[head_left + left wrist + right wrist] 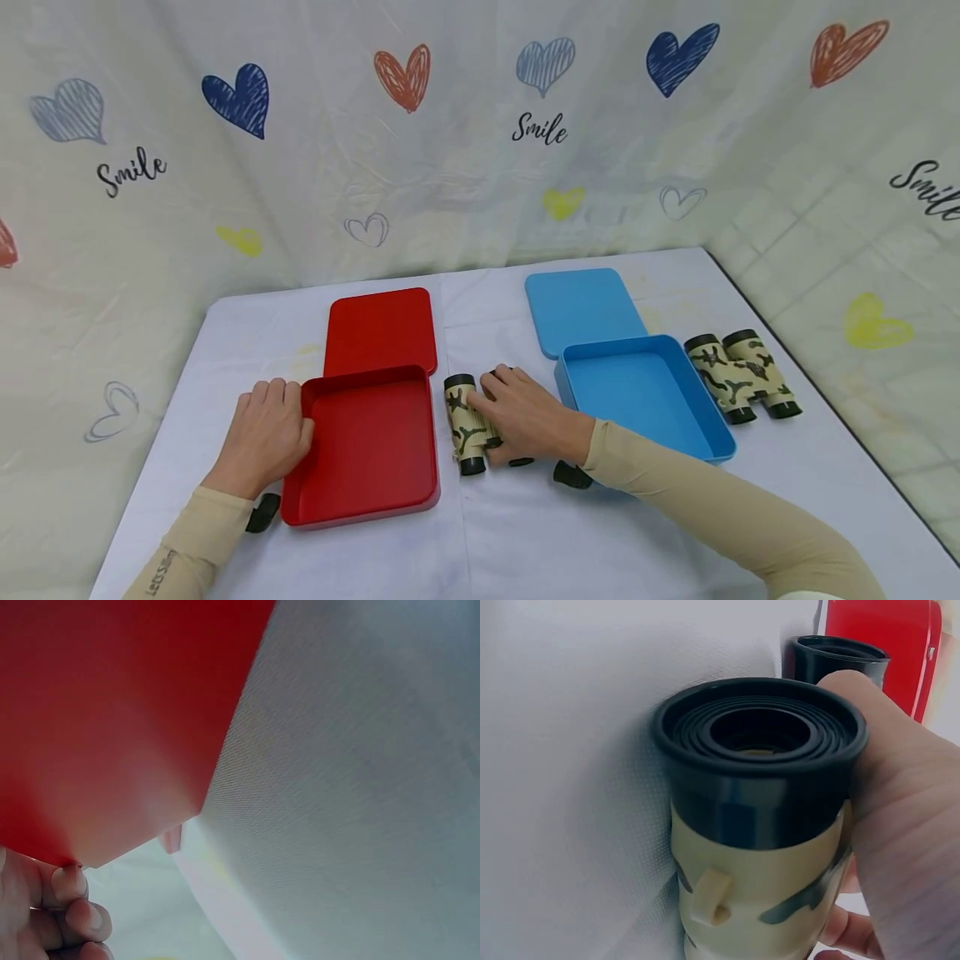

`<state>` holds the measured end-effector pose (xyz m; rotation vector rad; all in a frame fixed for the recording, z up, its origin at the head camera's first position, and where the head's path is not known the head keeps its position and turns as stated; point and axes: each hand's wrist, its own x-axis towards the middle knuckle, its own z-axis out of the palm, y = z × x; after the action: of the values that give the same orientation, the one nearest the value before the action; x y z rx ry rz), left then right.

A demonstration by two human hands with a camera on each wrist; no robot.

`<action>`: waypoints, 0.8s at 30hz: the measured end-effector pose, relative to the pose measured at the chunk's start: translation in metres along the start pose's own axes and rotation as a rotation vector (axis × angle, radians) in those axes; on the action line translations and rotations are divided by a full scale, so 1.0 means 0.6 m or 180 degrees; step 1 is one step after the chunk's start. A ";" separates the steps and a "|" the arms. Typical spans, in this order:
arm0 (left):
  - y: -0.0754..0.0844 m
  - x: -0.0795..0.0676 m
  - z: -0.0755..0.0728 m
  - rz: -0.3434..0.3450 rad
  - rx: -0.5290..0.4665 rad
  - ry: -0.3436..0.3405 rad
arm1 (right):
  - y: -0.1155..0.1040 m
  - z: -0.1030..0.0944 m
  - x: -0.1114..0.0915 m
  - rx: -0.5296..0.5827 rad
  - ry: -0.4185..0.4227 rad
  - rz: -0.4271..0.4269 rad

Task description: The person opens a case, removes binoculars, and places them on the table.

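My left hand grips the left wall of an open red box, with its fingers curled at the rim. In the left wrist view, its curled fingertips meet the edge of the red wall. Between the two boxes, my right hand holds camouflage-patterned binoculars lying on the white cloth. The hand covers most of their right barrel. In the right wrist view, the black eyepiece of the binoculars faces the camera, with the thumb lying across beside it.
A flat red lid lies behind the red box. To the right stands an open blue box with its blue lid behind it. A second pair of camouflage binoculars lies by the table's right edge. A printed curtain hangs behind the table.
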<state>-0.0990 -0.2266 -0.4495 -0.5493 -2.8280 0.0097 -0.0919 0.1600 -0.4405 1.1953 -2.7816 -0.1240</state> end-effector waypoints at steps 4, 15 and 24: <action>-0.002 0.003 0.002 0.0012 -0.0026 0.0019 | 0.005 0.001 0.000 0.0008 0.0004 -0.0002; -0.009 0.005 0.004 0.0113 -0.0095 0.0125 | 0.020 -0.007 -0.012 0.0196 -0.0034 0.0127; -0.020 0.004 -0.016 -0.0189 -0.0320 -0.0151 | 0.058 -0.037 -0.052 0.0371 0.0360 0.0447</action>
<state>-0.1033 -0.2373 -0.4391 -0.4922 -2.9021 -0.1332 -0.0927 0.2060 -0.4167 0.9918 -2.7943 0.1157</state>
